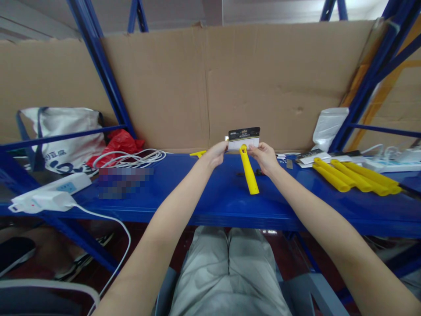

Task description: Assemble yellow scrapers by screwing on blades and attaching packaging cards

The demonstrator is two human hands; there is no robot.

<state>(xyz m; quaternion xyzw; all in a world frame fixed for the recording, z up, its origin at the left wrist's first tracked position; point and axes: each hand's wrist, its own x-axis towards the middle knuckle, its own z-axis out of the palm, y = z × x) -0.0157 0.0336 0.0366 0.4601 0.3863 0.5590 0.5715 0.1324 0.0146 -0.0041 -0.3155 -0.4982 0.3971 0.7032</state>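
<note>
Likely light, bendable and best edge-held, the flat black-and-white paper card is finger-pinched by left hand and right hand.

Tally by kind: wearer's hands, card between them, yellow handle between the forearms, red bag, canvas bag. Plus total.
Hands (left hand, right hand): 2
Black-and-white card: 1
Yellow handle: 1
Red bag: 1
Canvas bag: 1
Total: 6

yel. tapered plas. handle: smooth, semi-gloss | blk/wht rect. paper card: smooth | blue flat metal tabletop: painted, glossy | brn upright cardbd panel: matt, creased | red crumpled plas. bag: shiny | wht boxy cloth tote: matt, wrinkled
</note>
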